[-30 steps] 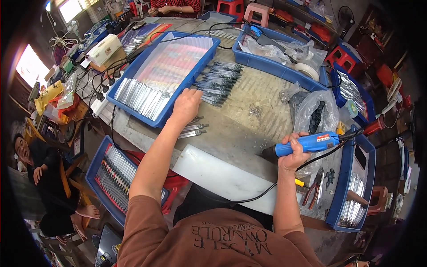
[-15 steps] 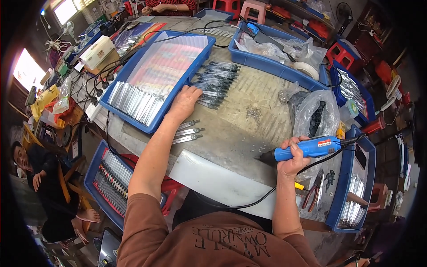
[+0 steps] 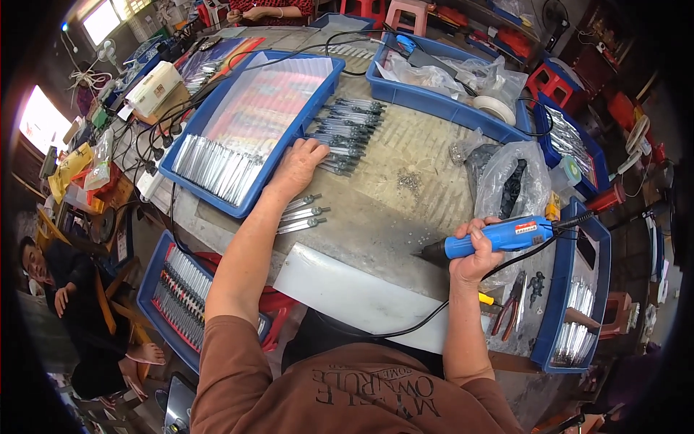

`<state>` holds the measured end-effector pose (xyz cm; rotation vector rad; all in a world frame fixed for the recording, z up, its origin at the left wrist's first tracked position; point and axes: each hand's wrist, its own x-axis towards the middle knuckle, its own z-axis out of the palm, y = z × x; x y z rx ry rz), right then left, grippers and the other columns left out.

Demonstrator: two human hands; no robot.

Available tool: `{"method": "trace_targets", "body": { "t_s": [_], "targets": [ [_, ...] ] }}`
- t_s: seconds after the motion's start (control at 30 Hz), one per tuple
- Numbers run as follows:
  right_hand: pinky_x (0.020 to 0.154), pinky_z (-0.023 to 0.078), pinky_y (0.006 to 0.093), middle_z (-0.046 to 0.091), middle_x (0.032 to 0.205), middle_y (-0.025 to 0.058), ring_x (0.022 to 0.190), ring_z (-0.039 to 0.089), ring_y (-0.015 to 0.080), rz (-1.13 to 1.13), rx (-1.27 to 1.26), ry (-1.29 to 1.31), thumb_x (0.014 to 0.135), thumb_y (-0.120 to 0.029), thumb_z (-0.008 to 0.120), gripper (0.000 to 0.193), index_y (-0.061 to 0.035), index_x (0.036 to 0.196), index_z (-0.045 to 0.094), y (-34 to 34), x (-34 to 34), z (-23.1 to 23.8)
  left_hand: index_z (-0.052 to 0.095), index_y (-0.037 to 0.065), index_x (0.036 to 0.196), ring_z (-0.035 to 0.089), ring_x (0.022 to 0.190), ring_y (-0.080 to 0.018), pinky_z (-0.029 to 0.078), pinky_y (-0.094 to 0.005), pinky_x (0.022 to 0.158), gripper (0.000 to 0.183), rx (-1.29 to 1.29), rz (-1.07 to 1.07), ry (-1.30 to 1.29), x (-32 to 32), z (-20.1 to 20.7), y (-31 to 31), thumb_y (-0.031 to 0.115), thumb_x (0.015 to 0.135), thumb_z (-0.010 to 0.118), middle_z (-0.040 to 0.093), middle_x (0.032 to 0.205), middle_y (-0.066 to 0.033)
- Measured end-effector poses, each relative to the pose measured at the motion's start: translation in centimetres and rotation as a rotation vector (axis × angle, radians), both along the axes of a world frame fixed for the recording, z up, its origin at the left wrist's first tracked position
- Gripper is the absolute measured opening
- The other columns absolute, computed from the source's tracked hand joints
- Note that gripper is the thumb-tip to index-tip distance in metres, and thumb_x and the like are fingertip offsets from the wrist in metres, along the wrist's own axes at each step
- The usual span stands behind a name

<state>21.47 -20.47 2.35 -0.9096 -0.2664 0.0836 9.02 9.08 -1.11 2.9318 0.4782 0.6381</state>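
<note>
My right hand (image 3: pixel 476 253) is wrapped round a blue electric screwdriver (image 3: pixel 522 233), whose black nose points left over the table. My left hand (image 3: pixel 296 168) rests beside the right edge of a blue tray (image 3: pixel 249 208), fingers curled at the near end of a stack of slim clear-and-silver pieces with dark fittings (image 3: pixel 350 130). Its fingertips are partly hidden, so what they grip cannot be made out. Three similar silver pieces (image 3: pixel 302 214) lie apart, nearer me. Silver strips (image 3: pixel 217 170) fill the near part of the tray, with a translucent sheet beyond.
A white board (image 3: pixel 354 289) covers the table's front edge. Pliers (image 3: pixel 513 307) and dark small parts (image 3: pixel 536 288) lie at right, by a blue tray (image 3: pixel 553 340). Plastic bags fill another blue tray (image 3: pixel 434 94). A black cord (image 3: pixel 405 333) crosses the board. A person sits at left.
The view has shifted slightly. Both hands hold nearly the same places; the screwdriver stays in my right hand and the stack looks unchanged.
</note>
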Motion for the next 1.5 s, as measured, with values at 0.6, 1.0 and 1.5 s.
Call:
{"method": "trace_targets", "body": {
  "t_s": [0.6, 1.0, 1.5],
  "targets": [
    [0.055, 0.042, 0.0283, 0.048, 0.070, 0.0083, 0.056, 0.049, 0.0185, 0.001, 0.000, 0.009, 0.064, -0.004, 0.054, 0.036, 0.0010, 0.097, 0.041, 0.1, 0.0, 0.0, 0.051, 0.012, 0.088, 0.047, 0.090, -0.0231, 0.036, -0.0383, 0.076, 0.012, -0.045, 0.001, 0.036, -0.6, 0.7, -1.8, 0.014, 0.076, 0.054, 0.052, 0.088, -0.0038],
    [0.055, 0.043, 0.0306, 0.046, 0.072, 0.0099, 0.057, 0.048, 0.0193, 0.003, 0.009, 0.031, 0.062, -0.004, 0.056, 0.035, 0.0028, 0.094, 0.042, 0.0, 0.2, 0.0, 0.050, 0.013, 0.088, 0.047, 0.087, -0.0201, 0.035, -0.0376, 0.075, 0.013, 0.190, -0.072, 0.063, -0.7, 0.6, -1.3, 0.011, 0.075, 0.048, 0.050, 0.083, -0.0022],
    [0.055, 0.042, 0.0295, 0.047, 0.073, 0.0089, 0.056, 0.049, 0.0190, -0.007, 0.017, 0.007, 0.064, -0.004, 0.055, 0.035, 0.0014, 0.096, 0.041, -0.2, 0.3, 0.1, 0.048, 0.006, 0.083, 0.048, 0.074, -0.0187, 0.036, -0.0353, 0.074, 0.015, 0.372, -0.401, 0.015, 0.0, 3.7, -8.4, 0.010, 0.068, 0.050, 0.050, 0.074, -0.0043]
  ]
}}
